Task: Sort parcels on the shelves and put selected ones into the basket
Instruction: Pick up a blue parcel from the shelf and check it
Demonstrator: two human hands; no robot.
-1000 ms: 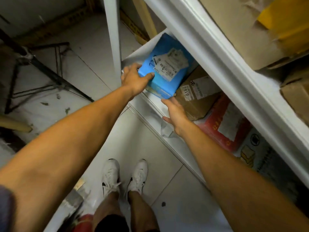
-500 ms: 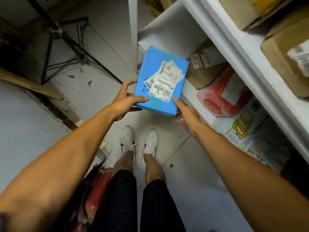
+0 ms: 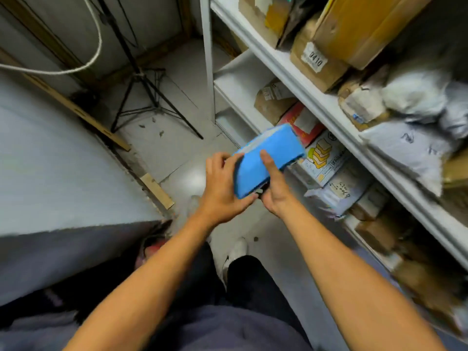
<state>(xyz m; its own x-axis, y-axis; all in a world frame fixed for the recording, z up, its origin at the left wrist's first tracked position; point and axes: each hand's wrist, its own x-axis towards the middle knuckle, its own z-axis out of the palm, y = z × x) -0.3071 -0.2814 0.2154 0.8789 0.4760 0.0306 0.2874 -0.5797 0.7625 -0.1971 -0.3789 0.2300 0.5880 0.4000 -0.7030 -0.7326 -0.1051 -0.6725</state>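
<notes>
A blue box parcel (image 3: pixel 268 158) is held in the air in front of the lower shelf, tilted so its plain side faces me and its label is turned away. My left hand (image 3: pixel 222 188) grips its near left end, fingers curled over the edge. My right hand (image 3: pixel 274 188) holds it from below and the right, thumb pressed on the blue face. A white shelf unit (image 3: pixel 298 72) runs along the right with several parcels on two levels. No basket is clearly visible.
On the lower shelf lie a brown box (image 3: pixel 272 102), a red packet (image 3: pixel 301 122) and a printed white box (image 3: pixel 326 160). The upper shelf holds cardboard boxes (image 3: pixel 314 59) and grey mailer bags (image 3: pixel 415 138). A black tripod (image 3: pixel 144 92) stands on the floor; a grey surface (image 3: pixel 63 173) is left.
The blue parcel has come off the shelf and toward me, then turned over so its label faces away. Both hands shifted their grip. The camera rose, showing the upper shelf.
</notes>
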